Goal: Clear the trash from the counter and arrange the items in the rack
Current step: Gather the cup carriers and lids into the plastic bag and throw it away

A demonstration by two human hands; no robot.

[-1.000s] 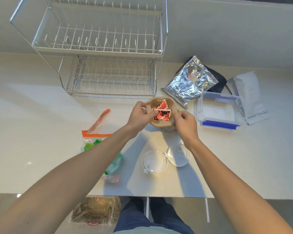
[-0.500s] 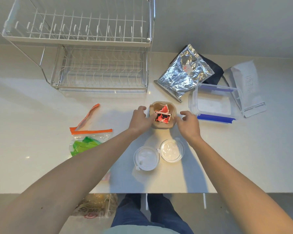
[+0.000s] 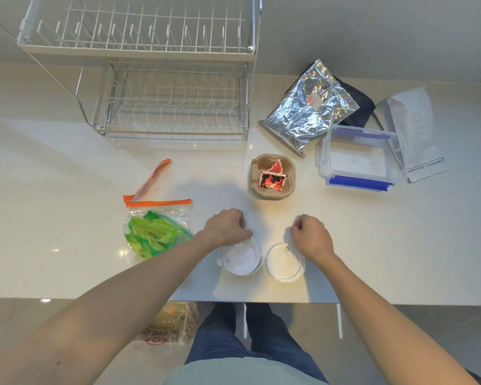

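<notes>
Two small round clear plastic shells lie side by side near the counter's front edge, the lid half [image 3: 242, 262] on the left and the cup half [image 3: 283, 265] on the right. My left hand [image 3: 228, 227] curls its fingers over the far rim of the lid half. My right hand [image 3: 311, 236] pinches the far rim of the cup half. Beyond them stands a brown cardboard cup holder [image 3: 257, 187] with red sauce packets [image 3: 271, 177] in it, untouched. The two-tier wire dish rack [image 3: 172, 107] stands at the back left, with nothing on it.
A zip bag with green packets [image 3: 156, 232] lies left of my hands. At the back right are a foil bag [image 3: 308, 109], a clear box with blue clips [image 3: 358, 159] and a white paper bag [image 3: 414, 129]. A brown bag [image 3: 167, 326] sits on the floor below the counter edge.
Both hands left the cardboard holder and came back toward me, down onto the two clear round shells. The holder with the red packets stays on the counter.
</notes>
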